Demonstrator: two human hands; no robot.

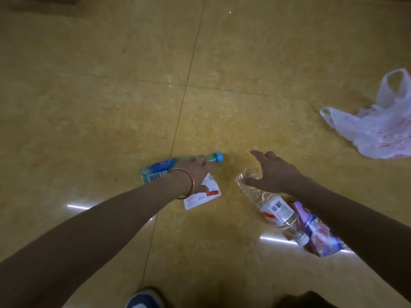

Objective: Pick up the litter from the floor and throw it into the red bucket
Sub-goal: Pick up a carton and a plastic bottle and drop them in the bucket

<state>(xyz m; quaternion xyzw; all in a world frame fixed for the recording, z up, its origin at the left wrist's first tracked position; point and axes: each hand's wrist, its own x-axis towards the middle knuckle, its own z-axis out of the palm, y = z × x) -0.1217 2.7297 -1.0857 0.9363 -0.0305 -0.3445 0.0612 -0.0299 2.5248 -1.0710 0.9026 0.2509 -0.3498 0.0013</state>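
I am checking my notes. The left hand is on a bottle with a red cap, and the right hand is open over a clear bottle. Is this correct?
One detail is wrong: the cap is blue, not red. In the head view, the left hand is on a bottle with a blue cap, and the right hand is open over a clear bottle.
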